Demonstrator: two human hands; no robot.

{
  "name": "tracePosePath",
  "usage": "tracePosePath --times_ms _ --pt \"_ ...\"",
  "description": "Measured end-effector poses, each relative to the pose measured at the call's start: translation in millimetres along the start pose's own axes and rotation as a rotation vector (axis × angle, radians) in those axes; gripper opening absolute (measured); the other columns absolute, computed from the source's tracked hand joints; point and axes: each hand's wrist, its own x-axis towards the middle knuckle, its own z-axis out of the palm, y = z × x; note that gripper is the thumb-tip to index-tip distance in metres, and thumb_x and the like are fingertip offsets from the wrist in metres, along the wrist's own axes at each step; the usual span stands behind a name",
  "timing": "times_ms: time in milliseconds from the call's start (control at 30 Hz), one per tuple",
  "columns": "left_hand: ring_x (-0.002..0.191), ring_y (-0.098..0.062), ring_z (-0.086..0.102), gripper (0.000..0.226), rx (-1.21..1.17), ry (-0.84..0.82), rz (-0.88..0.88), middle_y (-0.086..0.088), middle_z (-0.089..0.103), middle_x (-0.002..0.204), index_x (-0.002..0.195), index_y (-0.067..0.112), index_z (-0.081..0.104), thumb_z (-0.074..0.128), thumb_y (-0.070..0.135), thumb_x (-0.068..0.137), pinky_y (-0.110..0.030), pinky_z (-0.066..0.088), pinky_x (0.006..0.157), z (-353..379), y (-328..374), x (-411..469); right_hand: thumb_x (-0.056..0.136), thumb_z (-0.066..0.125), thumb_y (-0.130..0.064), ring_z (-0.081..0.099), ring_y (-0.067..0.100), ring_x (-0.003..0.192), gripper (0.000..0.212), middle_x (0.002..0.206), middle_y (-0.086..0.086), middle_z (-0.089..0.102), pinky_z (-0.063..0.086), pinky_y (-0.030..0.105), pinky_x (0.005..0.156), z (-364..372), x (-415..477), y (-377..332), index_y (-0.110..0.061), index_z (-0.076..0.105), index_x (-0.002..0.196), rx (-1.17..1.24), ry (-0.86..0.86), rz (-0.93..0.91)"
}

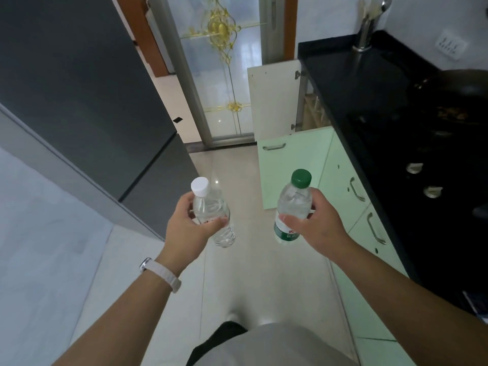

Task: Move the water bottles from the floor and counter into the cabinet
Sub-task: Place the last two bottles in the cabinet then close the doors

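My left hand (pixel 188 223) grips a clear water bottle with a white cap (pixel 211 204), held upright above the floor. My right hand (pixel 314 223) grips a clear water bottle with a green cap and green label (pixel 293 199), also upright. Both bottles are held out in front of me at about the same height. Ahead on the right, under the black counter (pixel 369 83), the green cabinet (pixel 340 180) has two doors swung open: a green one (pixel 290 165) and a white one (pixel 274 99) behind it. The cabinet's inside is mostly hidden.
A dark grey refrigerator (pixel 87 96) stands on the left. A glass sliding door with gold ornament (pixel 224 75) closes the far end. On the counter sit a metal utensil holder (pixel 365 30), a wok (pixel 459 88) and a stove (pixel 422 159). Pale tiled floor (pixel 264 273) runs between.
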Motion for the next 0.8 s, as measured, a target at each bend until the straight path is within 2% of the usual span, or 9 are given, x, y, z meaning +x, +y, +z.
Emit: tracePosePath --times_ms 200,433,567,700,800 --pt "0.097 -0.004 0.066 0.064 -0.024 0.001 -0.036 0.014 0.069 0.107 0.120 0.031 0.057 0.092 0.018 0.069 -0.020 0.047 0.081 -13 -20 61 0.073 0.083 -0.031 0.063 0.004 0.085 0.046 0.095 -0.016 0.065 0.050 0.022 0.070 31 52 -15 -0.036 0.054 0.109 -0.051 -0.030 0.028" --pt "0.098 -0.008 0.065 0.063 -0.044 -0.056 -0.047 0.013 0.067 0.108 0.121 0.029 0.057 0.092 0.019 0.070 -0.026 0.051 0.084 -39 -52 184 0.072 0.082 -0.035 0.063 0.003 0.085 0.044 0.095 -0.017 0.065 0.053 0.026 0.075 96 148 -46 -0.038 0.053 0.105 -0.105 0.063 0.040" --pt "0.099 -0.009 0.065 0.067 -0.056 -0.086 -0.025 0.011 0.067 0.111 0.127 0.027 0.056 0.092 0.023 0.070 -0.027 0.052 0.085 -59 -62 256 0.073 0.082 -0.040 0.063 0.004 0.088 0.052 0.101 -0.017 0.063 0.055 0.031 0.079 133 205 -75 -0.037 0.050 0.114 -0.152 0.103 0.054" --pt "0.099 -0.007 0.065 0.069 -0.071 -0.103 0.019 0.014 0.066 0.112 0.130 0.025 0.056 0.092 0.022 0.071 -0.015 0.047 0.079 -81 -66 323 0.075 0.082 -0.038 0.060 0.003 0.089 0.053 0.099 -0.022 0.058 0.052 0.026 0.077 165 254 -103 -0.037 0.047 0.114 -0.162 0.139 0.037" --pt "0.098 -0.005 0.064 0.065 -0.091 -0.111 0.024 0.015 0.066 0.110 0.127 0.024 0.056 0.091 0.018 0.072 -0.010 0.045 0.075 -91 -66 359 0.075 0.082 -0.039 0.060 0.002 0.086 0.050 0.097 -0.024 0.057 0.052 0.027 0.078 181 281 -114 -0.038 0.046 0.110 -0.150 0.153 0.035"
